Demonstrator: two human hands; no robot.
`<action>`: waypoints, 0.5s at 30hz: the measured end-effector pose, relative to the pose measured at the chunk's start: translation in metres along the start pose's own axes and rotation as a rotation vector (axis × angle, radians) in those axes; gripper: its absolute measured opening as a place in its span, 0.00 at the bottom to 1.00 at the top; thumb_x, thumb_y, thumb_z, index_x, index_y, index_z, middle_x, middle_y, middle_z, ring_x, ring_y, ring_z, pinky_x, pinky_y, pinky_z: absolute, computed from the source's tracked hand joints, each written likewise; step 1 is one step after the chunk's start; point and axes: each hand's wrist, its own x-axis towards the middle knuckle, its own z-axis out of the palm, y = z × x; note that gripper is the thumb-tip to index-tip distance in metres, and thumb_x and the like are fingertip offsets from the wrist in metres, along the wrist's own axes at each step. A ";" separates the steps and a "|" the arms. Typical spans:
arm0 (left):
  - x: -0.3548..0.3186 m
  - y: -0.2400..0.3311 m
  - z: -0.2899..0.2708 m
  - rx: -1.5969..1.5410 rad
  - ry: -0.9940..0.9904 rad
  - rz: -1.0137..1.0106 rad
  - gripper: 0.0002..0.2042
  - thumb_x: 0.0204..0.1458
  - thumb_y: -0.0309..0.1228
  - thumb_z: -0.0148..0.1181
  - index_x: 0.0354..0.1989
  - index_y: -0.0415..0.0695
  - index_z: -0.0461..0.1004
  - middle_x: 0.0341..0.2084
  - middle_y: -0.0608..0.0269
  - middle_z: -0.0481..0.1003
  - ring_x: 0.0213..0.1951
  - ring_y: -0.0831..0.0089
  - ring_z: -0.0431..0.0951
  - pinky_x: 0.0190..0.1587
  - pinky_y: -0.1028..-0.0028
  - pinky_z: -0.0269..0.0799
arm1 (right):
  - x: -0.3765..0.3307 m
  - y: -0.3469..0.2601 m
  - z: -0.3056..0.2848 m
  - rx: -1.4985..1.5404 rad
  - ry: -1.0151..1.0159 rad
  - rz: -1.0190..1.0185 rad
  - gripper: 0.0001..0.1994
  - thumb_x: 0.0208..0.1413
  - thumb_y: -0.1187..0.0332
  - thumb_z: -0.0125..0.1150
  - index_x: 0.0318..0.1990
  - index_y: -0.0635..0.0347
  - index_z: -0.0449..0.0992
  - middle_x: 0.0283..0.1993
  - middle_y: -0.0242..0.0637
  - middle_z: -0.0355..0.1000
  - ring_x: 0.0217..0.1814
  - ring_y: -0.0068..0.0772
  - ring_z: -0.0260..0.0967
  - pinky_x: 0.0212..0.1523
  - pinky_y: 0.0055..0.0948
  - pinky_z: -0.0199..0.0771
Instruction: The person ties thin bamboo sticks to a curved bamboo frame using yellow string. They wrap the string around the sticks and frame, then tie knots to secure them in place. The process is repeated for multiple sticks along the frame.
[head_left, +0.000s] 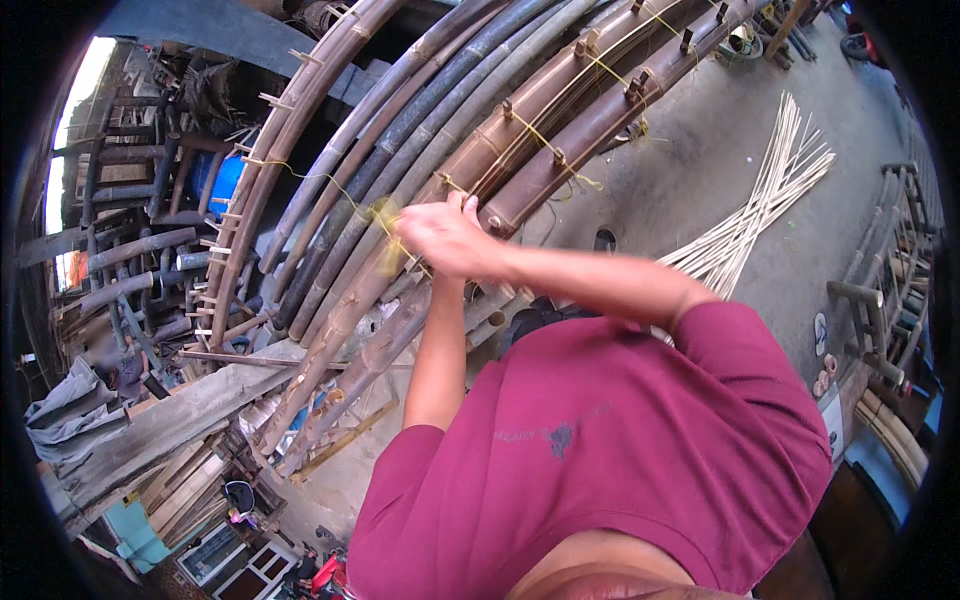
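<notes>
Over a row of brown bamboo poles (pixel 490 137), a person in a maroon shirt (pixel 610 440) is clutching a bundle of yellow twine (pixel 383 225) in a blurred right hand (pixel 437 238), which is mostly covering the left hand (pixel 463 205), its grip impossible to tell; pale strips (pixel 752 215) are lying on the floor (pixel 690 150).

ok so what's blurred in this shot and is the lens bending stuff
In the head view, the right hand and yellow twine beside it are smeared, probably by motion; the bamboo poles look bowed, likely at least partly fisheye distortion; also in the head view, the corners go black and the bright opening at upper left is washed out.
</notes>
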 end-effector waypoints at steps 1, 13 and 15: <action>0.000 -0.011 0.007 -0.221 0.204 0.202 0.13 0.59 0.37 0.55 0.48 0.47 0.72 0.36 0.46 0.77 0.40 0.52 0.78 0.45 0.59 0.72 | 0.019 0.001 -0.011 -0.060 -0.229 -0.087 0.23 0.64 0.52 0.43 0.36 0.62 0.78 0.36 0.47 0.74 0.44 0.43 0.71 0.47 0.47 0.65; -0.004 0.012 -0.026 -0.227 0.015 -0.071 0.16 0.61 0.44 0.48 0.40 0.47 0.78 0.33 0.49 0.79 0.39 0.46 0.79 0.41 0.54 0.72 | -0.064 0.058 -0.057 0.135 -0.574 -0.103 0.18 0.60 0.58 0.53 0.22 0.62 0.72 0.22 0.43 0.69 0.28 0.47 0.68 0.41 0.42 0.70; -0.003 0.014 -0.027 -0.260 0.012 -0.008 0.13 0.61 0.40 0.51 0.38 0.46 0.78 0.32 0.50 0.80 0.37 0.51 0.80 0.40 0.59 0.73 | -0.121 0.104 -0.018 -0.063 -0.405 -0.380 0.15 0.55 0.63 0.56 0.21 0.63 0.72 0.22 0.51 0.71 0.29 0.56 0.71 0.40 0.50 0.71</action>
